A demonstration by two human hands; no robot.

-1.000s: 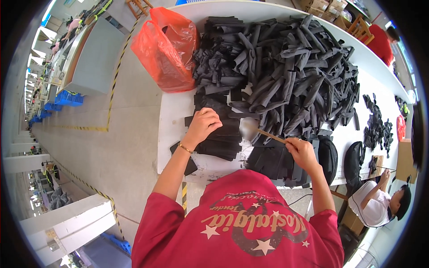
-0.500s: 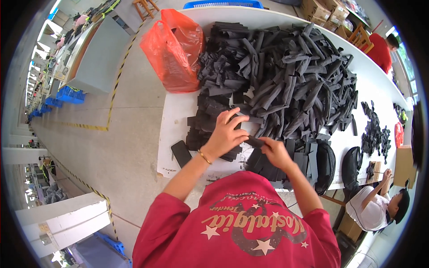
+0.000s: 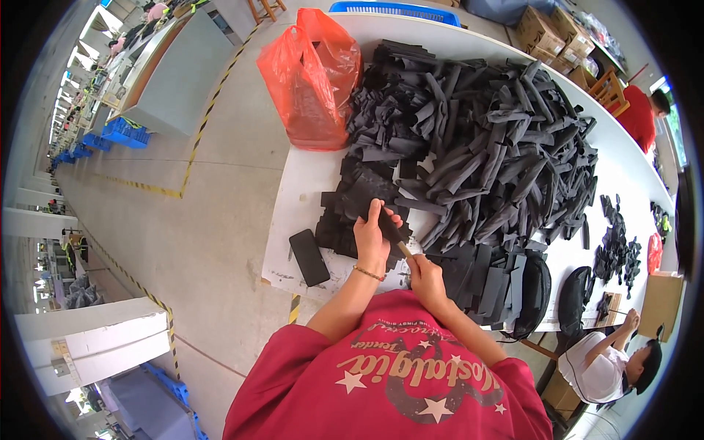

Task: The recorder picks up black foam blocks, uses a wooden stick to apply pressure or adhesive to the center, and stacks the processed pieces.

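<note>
My left hand is closed around a narrow black fabric piece, its thumb pointing away from me. Out of the near end of that piece comes a thin tan stick, and my right hand grips its lower end. Whether the stick runs inside the fabric or along it, I cannot tell. Just beyond my left hand lies a stack of flat black pieces. A large heap of rolled black fabric strips covers the table further off. To the right of my right hand are flat black strips.
A black phone lies near the white table's left edge. An orange-red plastic bag stands at the far left corner. Two black pouches sit at the right front. One person in white works at the right, another in red further back.
My left hand has gone from spread fingers to a closed grip on the black piece. My right hand has moved nearer my body and left, and the tan stick now shows. The view has shifted.
</note>
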